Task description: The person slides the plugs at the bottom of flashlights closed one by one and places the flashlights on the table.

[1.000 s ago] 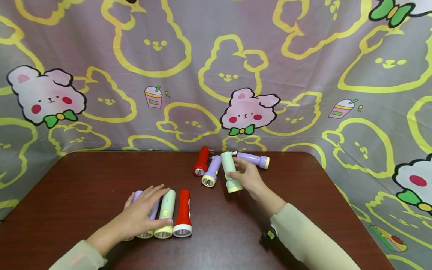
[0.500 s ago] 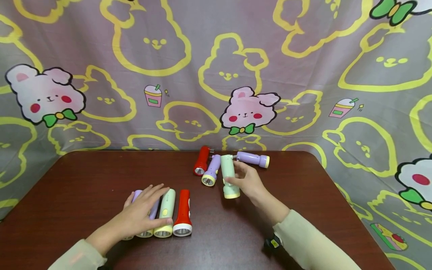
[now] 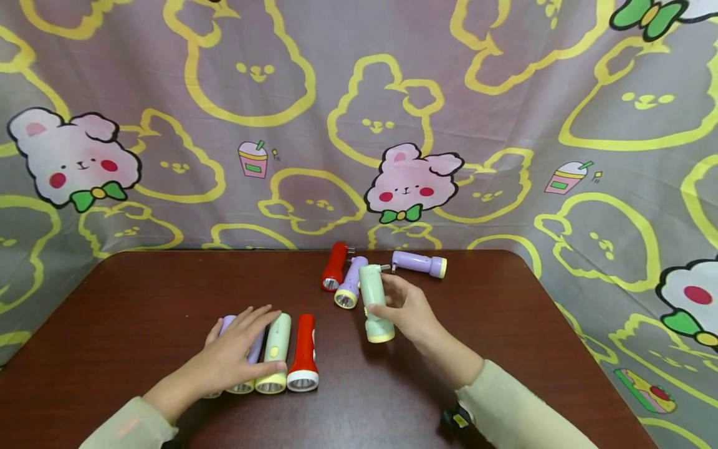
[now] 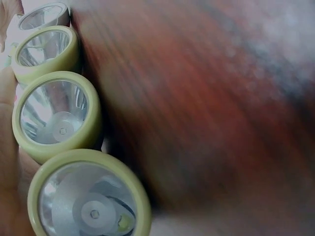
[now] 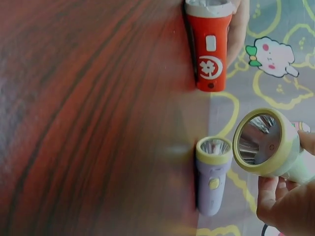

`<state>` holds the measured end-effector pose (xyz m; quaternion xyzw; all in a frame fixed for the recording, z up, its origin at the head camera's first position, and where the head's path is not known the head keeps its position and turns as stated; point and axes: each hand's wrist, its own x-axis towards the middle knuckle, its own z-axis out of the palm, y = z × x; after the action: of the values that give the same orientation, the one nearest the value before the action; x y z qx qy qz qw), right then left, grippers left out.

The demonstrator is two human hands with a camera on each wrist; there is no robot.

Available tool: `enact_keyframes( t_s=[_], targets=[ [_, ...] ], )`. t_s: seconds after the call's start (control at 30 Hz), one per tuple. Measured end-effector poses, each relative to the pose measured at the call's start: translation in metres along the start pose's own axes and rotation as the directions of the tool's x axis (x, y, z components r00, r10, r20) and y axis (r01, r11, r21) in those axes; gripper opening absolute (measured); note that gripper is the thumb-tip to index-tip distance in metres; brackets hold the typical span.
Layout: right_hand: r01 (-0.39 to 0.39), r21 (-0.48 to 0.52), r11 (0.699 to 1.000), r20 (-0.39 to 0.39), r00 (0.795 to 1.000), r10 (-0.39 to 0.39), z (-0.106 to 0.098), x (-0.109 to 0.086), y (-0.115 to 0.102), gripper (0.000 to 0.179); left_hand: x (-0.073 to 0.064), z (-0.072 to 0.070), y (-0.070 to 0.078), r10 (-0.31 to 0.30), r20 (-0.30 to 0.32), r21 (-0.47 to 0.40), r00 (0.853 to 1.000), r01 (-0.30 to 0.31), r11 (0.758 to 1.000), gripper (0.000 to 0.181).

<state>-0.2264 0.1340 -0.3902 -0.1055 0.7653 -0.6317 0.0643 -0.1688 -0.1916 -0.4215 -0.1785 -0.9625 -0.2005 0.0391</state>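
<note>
**While our left hand rests on the row, our right holds one flashlight aloft**

Where the head view looks down the table (image 3: pixel 364 405), our right hand (image 3: pixel 414 315) pinches a pale green flashlight (image 3: pixel 372 288) between thumb and fingers, clear of the wood, lens end toward us. We judge this a carry: a firm mid-barrel pinch suits it, with the jutting metal prongs (image 3: pixel 384 267) kept wide of the loose purple flashlight (image 3: pixel 353 277) near it.

Our left hand (image 3: pixel 232 358) lies with fingers extended, pinching nothing, over a row of four, among them a purple one (image 3: pixel 256 349) and a second green one (image 3: pixel 278 337); a red flashlight (image 3: pixel 305 343) ends the row. Light pressure should do; round barrels may roll.

Materials: smooth, plastic-looking barrels, flared heads, yellow or white rims, mirror-bright reflector cups. Tabletop dark, streaked red-brown. Backdrop cloth (image 3: pixel 314 149) softly creased.
</note>
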Motion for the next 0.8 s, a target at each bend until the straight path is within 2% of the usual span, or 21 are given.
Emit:
enact_keyframes(
  t_s=[0.5,0.67,0.8],
  targets=[
    [0.039,0.039,0.998,0.035,0.999,-0.04,0.011,-0.013,-0.008,0.062,0.0,-0.005,0.002,0.0,0.007,-0.002,1.0,0.0,1.0,0.088],
    [0.054,0.055,0.997,0.046,0.997,-0.056,0.015,-0.018,-0.009,0.061,0.001,-0.011,0.005,0.013,-0.027,-0.019,1.0,-0.013,1.0,0.082],
    [0.059,0.063,0.996,0.061,0.996,-0.063,0.018,-0.021,-0.008,0.061,0.006,-0.019,0.01,0.063,-0.088,-0.069,0.994,-0.07,0.995,0.075]
  ],
)
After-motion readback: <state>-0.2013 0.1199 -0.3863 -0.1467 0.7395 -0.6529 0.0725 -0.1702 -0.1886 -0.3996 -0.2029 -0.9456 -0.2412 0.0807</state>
